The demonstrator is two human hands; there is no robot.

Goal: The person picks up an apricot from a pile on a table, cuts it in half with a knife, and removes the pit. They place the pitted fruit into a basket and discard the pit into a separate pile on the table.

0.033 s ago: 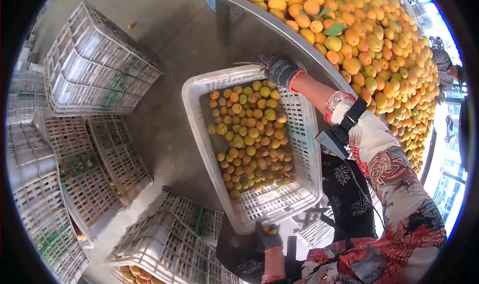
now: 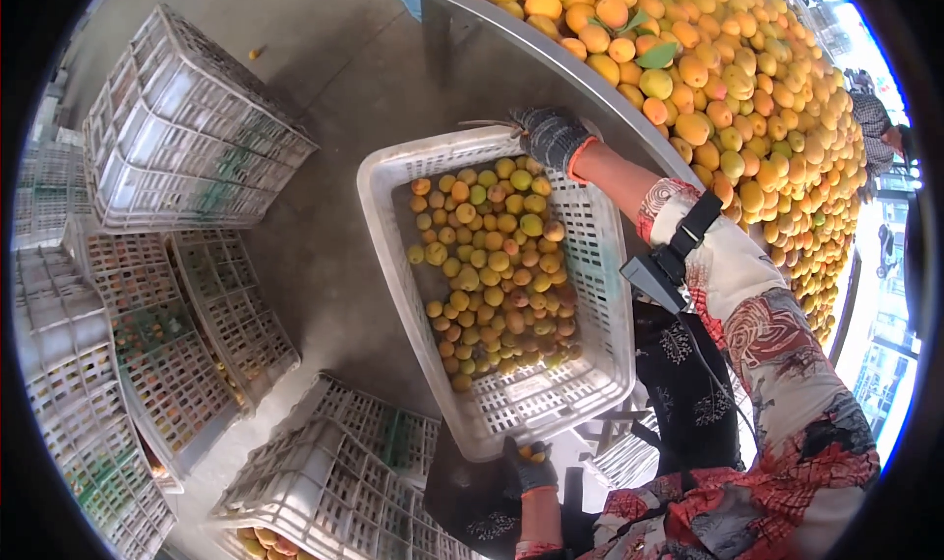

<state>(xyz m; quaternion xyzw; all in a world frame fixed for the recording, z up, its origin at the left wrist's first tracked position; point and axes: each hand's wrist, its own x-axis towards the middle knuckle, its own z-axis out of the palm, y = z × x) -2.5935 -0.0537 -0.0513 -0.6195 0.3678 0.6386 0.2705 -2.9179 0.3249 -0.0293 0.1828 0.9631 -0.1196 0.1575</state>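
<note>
The two hands stay apart on the white crate (image 2: 598,285), which is just beside the table's metal edge (image 2: 551,53). The right hand (image 2: 556,139) clamps its far rim; the left hand (image 2: 531,470) is at its near rim, its grip I cannot tell. Orange-yellow fruits (image 2: 492,265) lie inside the crate.

Upper-L crate (image 2: 197,132): a hair farther L in view than bef.
Fruit pile (image 2: 713,103): slight L shift too.
Basket (image 2: 408,294): far end nudges L; prob. just cam. turn, tho lens warp makes it hard to tell.
</note>
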